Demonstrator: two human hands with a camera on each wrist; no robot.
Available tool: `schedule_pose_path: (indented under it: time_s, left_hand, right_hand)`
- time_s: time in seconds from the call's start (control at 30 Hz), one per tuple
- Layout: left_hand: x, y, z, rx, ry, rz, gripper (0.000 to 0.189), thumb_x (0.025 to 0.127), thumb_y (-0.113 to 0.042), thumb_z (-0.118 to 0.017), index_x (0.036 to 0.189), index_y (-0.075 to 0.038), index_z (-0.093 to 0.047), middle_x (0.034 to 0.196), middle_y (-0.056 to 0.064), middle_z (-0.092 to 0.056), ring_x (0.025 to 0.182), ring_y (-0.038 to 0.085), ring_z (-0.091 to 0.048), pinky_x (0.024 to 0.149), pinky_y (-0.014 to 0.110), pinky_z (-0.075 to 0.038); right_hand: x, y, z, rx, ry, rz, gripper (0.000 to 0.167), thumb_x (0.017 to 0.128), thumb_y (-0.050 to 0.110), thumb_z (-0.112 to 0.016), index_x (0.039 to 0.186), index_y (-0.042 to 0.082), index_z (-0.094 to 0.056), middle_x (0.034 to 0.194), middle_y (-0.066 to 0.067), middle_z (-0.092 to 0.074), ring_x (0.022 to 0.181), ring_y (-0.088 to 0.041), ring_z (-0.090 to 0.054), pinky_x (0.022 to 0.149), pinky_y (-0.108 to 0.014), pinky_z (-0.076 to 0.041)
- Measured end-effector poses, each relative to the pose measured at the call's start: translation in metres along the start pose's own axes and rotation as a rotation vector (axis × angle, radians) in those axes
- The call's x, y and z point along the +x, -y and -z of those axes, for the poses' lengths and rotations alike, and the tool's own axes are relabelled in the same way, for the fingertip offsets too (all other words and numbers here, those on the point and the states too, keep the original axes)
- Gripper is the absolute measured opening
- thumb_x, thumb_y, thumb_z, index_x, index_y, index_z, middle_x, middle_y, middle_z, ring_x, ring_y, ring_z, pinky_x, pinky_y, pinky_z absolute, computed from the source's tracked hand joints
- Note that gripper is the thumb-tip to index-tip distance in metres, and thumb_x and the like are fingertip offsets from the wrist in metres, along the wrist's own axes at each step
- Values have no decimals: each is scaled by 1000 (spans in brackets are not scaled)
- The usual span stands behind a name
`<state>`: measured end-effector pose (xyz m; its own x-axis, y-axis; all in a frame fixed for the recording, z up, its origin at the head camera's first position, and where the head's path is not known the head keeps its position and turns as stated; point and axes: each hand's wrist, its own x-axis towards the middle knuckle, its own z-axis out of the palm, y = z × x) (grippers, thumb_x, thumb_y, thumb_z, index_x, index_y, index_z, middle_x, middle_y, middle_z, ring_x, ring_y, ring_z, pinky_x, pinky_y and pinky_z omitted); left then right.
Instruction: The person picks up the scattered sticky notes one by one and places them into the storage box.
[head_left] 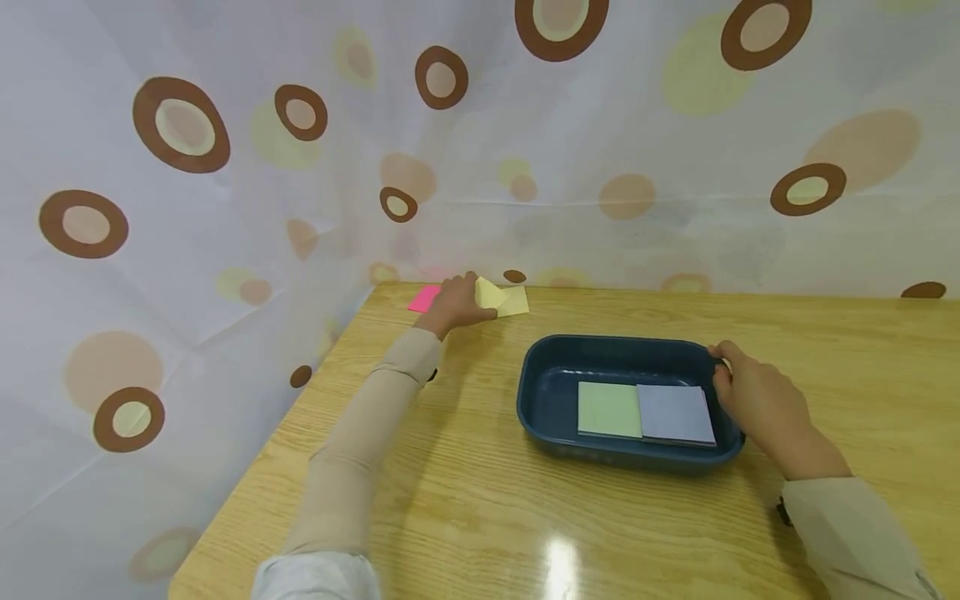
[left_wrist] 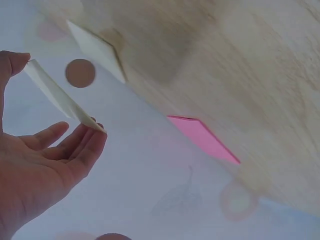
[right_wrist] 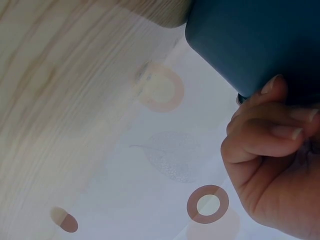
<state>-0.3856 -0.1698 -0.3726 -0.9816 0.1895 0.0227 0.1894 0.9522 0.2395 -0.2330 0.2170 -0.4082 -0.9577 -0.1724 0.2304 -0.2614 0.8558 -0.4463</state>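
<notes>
My left hand (head_left: 459, 303) pinches a pale yellow sticky-note pad (left_wrist: 62, 95) between thumb and fingertips, tilted above the far left of the table. Beside it on the tabletop lies a second pale yellow pad (head_left: 515, 302). A pink sticky-note pad (head_left: 424, 297) rests to the left, partly covered by that hand in the head view. My right hand (head_left: 761, 400) grips the right end of a dark blue plastic basin (head_left: 545, 417), fingers curled at its rim. Inside the basin, a pale green pad (head_left: 609, 409) and a lilac pad (head_left: 677, 413) lie side by side.
The wooden table (head_left: 480, 517) runs up to a patterned curtain (head_left: 480, 167) behind, which also hangs along the left side. The basin stands at the table's middle right, nearer to me than the loose pads.
</notes>
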Motion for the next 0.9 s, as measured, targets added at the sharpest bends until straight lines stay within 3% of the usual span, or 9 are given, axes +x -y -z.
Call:
schedule_pose_path:
  time_s: [0.2, 0.37, 0.47, 0.57, 0.73, 0.9]
  left_hand:
    - [-22, -36, 12, -128, -26, -173, 74, 85, -39, -69, 140, 1, -38, 116, 14, -55, 96, 26, -50, 77, 33, -44]
    - [-46, -79, 18, -79, 1, -359, 70, 84, -39, -71, 134, 2, -46, 113, 11, -57, 91, 22, -51, 73, 28, -45]
    - [-57, -103, 15, -11, 44, -447, 65, 83, -41, -72, 129, 0, -50, 111, 8, -58, 89, 20, -51, 71, 25, -43]
    - [-66, -124, 10, 83, 136, -499, 66, 84, -44, -70, 132, -3, -48, 116, 8, -58, 95, 19, -51, 74, 27, -42]
    - [-73, -152, -2, 307, 279, -534, 71, 86, -48, -67, 139, -7, -43, 128, 8, -54, 109, 21, -50, 84, 30, -45]
    - [-74, -169, -16, 493, 390, -575, 74, 86, -49, -66, 142, -6, -41, 131, 7, -54, 113, 21, -52, 92, 30, -44]
  right_hand:
    - [-1, -1, 0, 10, 8, -8, 33, 96, 6, -41, 127, -6, -44, 49, -1, -34, 40, -15, -32, 40, -27, -27]
    - [-2, -3, 0, 14, 7, -13, 34, 96, 5, -41, 128, -6, -44, 49, -1, -34, 40, -14, -33, 40, -26, -28]
    - [-2, -3, 0, 20, 8, -17, 34, 96, 5, -41, 128, -6, -44, 49, -1, -34, 40, -14, -33, 40, -26, -27]
    - [-1, -3, 1, 17, 16, -25, 34, 96, 6, -41, 129, -6, -44, 49, -1, -34, 40, -14, -33, 40, -26, -28]
    - [0, -4, 2, 5, 19, -26, 34, 97, 6, -41, 129, -5, -44, 49, -1, -34, 40, -14, -33, 40, -26, -28]
    - [1, -3, 3, 1, 17, -24, 34, 97, 6, -42, 129, -5, -44, 49, -2, -35, 41, -15, -33, 40, -27, -28]
